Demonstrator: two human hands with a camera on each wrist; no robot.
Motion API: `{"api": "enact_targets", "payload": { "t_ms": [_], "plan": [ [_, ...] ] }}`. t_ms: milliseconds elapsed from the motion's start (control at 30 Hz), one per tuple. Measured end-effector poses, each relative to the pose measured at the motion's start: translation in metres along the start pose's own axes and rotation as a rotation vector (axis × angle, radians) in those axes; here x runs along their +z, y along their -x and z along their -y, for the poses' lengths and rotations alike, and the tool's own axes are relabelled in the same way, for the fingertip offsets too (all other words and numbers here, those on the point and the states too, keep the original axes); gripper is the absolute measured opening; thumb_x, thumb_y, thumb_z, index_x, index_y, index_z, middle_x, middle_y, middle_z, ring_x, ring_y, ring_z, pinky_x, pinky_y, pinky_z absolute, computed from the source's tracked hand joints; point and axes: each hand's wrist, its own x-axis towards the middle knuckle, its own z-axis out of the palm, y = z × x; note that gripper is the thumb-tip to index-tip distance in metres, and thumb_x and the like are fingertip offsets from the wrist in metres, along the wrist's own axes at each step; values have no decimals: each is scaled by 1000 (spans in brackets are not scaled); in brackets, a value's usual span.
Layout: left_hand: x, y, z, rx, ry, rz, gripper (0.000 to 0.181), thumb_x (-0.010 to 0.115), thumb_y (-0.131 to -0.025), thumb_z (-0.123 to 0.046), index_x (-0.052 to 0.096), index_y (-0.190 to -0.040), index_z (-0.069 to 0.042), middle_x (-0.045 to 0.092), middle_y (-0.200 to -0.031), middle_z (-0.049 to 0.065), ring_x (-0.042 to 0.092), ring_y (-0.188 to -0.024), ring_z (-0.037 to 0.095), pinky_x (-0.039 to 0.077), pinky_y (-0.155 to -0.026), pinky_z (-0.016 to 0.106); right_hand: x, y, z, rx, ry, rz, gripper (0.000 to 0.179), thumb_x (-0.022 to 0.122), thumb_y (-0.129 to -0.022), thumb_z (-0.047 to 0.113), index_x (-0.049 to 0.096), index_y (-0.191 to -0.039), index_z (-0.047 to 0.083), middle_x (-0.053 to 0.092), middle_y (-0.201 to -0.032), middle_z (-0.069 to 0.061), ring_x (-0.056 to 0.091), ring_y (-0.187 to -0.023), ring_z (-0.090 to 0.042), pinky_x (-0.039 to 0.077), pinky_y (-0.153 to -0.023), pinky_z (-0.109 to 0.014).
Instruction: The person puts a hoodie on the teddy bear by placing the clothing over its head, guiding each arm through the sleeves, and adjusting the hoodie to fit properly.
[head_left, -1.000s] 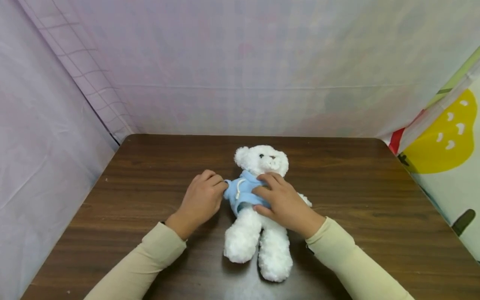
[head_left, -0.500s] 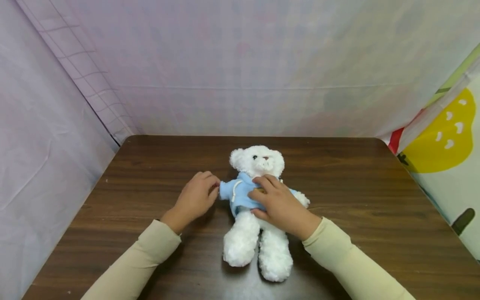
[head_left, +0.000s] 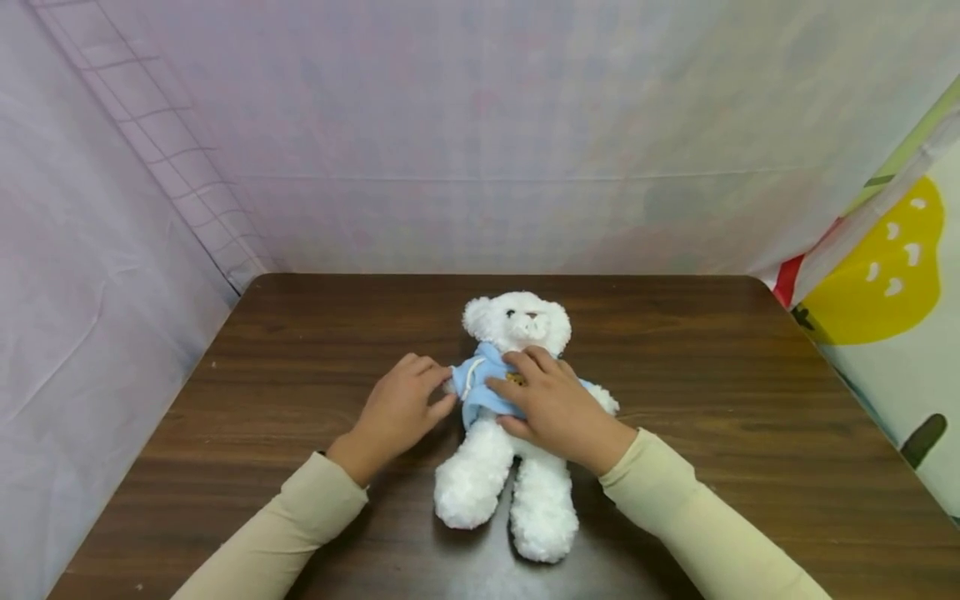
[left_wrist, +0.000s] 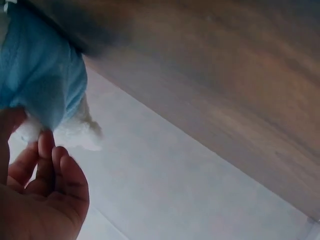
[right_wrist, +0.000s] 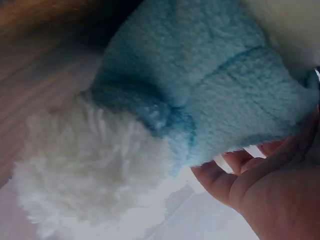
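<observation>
A white plush teddy bear [head_left: 534, 321] lies on its back on the brown table, wearing a light blue hoodie [head_left: 480, 396] with a white drawstring. At the sleeve on the left of the picture, my left hand [head_left: 401, 408] pinches the cuff between thumb and fingers. White fur shows by the fingertips at that sleeve [left_wrist: 45, 85] in the left wrist view. My right hand [head_left: 558, 408] rests spread over the bear's front, thumb near the hem, covering much of the hoodie. A furry white paw [right_wrist: 95, 165] sticks out of the other sleeve in the right wrist view.
The dark wood-grain table [head_left: 315, 333] has rounded far corners. A pale cloth backdrop [head_left: 480, 150] hangs behind it and another cloth [head_left: 97, 333] on the left. On the right hangs a white cloth with a yellow print [head_left: 885, 283].
My left hand moved left with the sleeve stretching out, then came back right, and the sleeve is bunched shorter. The bear turned slightly. My right hand stayed on its front.
</observation>
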Motion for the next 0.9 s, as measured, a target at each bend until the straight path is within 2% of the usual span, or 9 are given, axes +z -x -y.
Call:
{"api": "enact_targets", "payload": {
  "t_ms": [200, 333, 467, 567, 733, 900],
  "plan": [
    [4, -2, 1, 35, -39, -80, 9, 73, -87, -9, 73, -96, -5, 67, -92, 3, 58, -85, 20, 51, -74, 33, -2, -6, 2, -34, 15, 23, 53, 67, -93, 42, 55, -142, 22, 40, -150, -16, 34, -138, -41, 35, -102, -66],
    [3, -2, 6, 39, -76, -93, 5, 70, -87, -4, 71, -91, -6, 65, -88, 3, 57, -82, 22, 50, -72, 35, -3, -7, 3, -55, 39, 67, 49, 62, -95, 41, 57, -140, 23, 42, -150, -14, 36, -138, -40, 41, -97, -65],
    [-2, -4, 15, 28, -113, -100, 7, 69, -87, 0, 69, -88, -8, 64, -87, 3, 57, -81, 25, 50, -69, 37, -1, -5, 1, -71, 45, 52, 44, 64, -94, 41, 63, -133, 20, 47, -147, -13, 40, -136, -38, 46, -92, -61],
    [-6, -7, 23, -1, -133, -74, 9, 70, -88, -1, 67, -88, -10, 65, -88, 2, 58, -84, 26, 49, -67, 39, 2, -4, 0, -85, 34, 26, 44, 66, -91, 40, 65, -130, 20, 49, -144, -13, 42, -134, -36, 48, -90, -58],
    [-9, -9, 34, -53, -124, 7, 9, 71, -90, -4, 66, -88, -12, 65, -91, 0, 59, -89, 26, 50, -69, 43, 4, -6, 0, -95, 11, 11, 44, 69, -88, 39, 67, -127, 19, 51, -142, -12, 44, -133, -34, 49, -87, -56],
    [-10, -9, 37, -46, -76, 25, 13, 72, -88, -2, 64, -85, -12, 65, -88, 0, 59, -87, 27, 51, -72, 41, 3, -8, -2, -82, -31, 37, 42, 70, -89, 38, 68, -126, 19, 51, -141, -13, 45, -132, -34, 49, -86, -57]
  ]
}}
